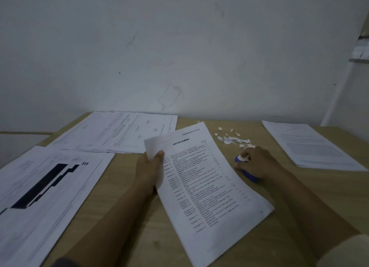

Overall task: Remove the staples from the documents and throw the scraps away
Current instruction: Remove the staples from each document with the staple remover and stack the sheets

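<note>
A printed document (207,178) headed "DAPTAR GAMBAR" lies slanted across the middle of the wooden table (127,186). My left hand (148,168) grips its upper left edge, thumb on top of the page, lifting that corner slightly. My right hand (257,161) is curled round a blue tool (249,175), probably the staple remover, resting on the table just right of the document. A small white scrap sits at the tool's front tip. A heap of torn paper scraps (234,139) lies just beyond my right hand.
A stack of papers (311,144) lies at the right of the table. Large sheets with tables lie at the back (117,132), and a sheet with a dark drawing (42,188) at the left. A white wall rises behind the table.
</note>
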